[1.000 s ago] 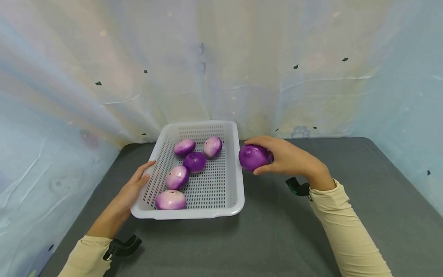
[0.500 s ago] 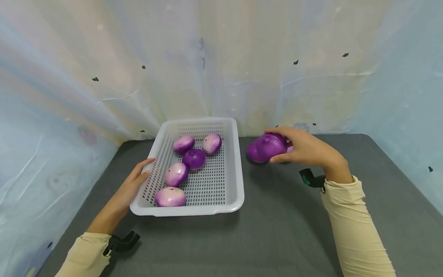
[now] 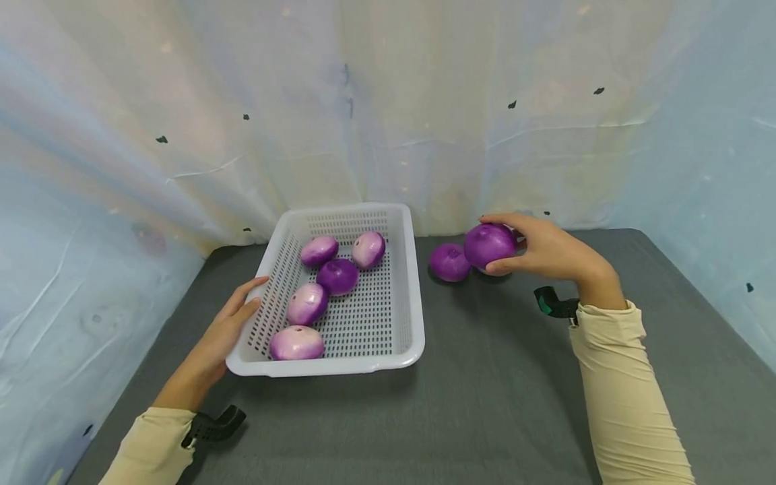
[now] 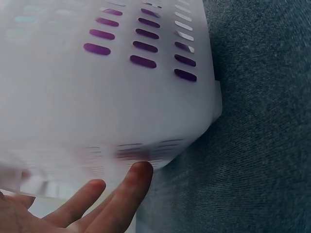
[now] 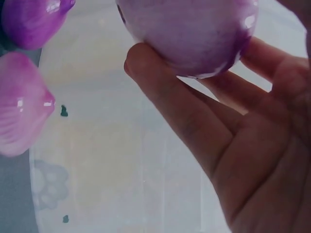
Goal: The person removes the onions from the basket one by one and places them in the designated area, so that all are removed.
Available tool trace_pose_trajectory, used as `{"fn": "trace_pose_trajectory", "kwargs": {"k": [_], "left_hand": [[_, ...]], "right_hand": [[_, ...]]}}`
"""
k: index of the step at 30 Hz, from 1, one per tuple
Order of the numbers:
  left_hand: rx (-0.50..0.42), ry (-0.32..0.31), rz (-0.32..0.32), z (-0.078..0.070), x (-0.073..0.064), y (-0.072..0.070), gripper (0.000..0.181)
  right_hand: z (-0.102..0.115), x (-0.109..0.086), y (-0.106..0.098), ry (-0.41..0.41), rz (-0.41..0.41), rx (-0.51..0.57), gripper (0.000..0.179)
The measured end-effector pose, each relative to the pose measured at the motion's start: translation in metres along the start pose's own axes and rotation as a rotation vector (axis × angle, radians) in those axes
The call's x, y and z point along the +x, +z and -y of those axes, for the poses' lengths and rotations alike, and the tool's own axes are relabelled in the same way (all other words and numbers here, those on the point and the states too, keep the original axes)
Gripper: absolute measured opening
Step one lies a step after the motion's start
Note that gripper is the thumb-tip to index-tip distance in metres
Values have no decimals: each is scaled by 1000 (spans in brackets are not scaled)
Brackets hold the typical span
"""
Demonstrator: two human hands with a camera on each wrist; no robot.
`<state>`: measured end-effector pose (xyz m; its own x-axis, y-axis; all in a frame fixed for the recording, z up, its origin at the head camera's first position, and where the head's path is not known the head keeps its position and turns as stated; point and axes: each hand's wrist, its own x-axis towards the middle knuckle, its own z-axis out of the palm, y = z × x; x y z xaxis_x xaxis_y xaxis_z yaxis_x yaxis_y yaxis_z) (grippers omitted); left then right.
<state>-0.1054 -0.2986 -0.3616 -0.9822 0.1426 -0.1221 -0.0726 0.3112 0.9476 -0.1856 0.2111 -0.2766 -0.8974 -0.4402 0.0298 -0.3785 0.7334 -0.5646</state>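
Draping the back and both sides, pale patterned sheeting [image 3: 424, 175] enclosed a table [image 3: 485, 417] covered in dark grey cloth [image 3: 339, 431]. On it stood a white slotted basket [image 3: 417, 310]. Cream sleeves [image 3: 627, 397] covered both forearms. At the basket's left, the person's left hand [image 3: 221, 337] had its grip spread, its fairly straight fingers touching the outer wall and rim. Right of the basket, the right hand [image 3: 554, 250] pinched a glossy purple onion [image 3: 488, 245] between thumb and fingers, so it lay inside the grip, above the table. Near the basket's right side, a dark purple onion [image 3: 449, 263] rested on the table, with a paler onion [image 5: 22, 104], mostly hidden behind the held one in the head view, just beside it. Five more onions [image 3: 337, 277], purple or purple and white, lay in the basket. Small dark marks [image 3: 599, 91] dotted the sheeting.
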Motion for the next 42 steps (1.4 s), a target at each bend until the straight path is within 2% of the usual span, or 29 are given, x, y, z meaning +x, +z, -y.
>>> {"fn": "trace_pose_trajectory", "kwargs": {"k": [15, 42], "left_hand": [[-14, 25, -41, 2, 1, 1, 52], [-11, 12, -47, 1, 0, 1, 51]], "right_hand": [[-14, -2, -5, 27, 3, 24, 77], [-35, -13, -17, 117, -26, 16, 81]]}}
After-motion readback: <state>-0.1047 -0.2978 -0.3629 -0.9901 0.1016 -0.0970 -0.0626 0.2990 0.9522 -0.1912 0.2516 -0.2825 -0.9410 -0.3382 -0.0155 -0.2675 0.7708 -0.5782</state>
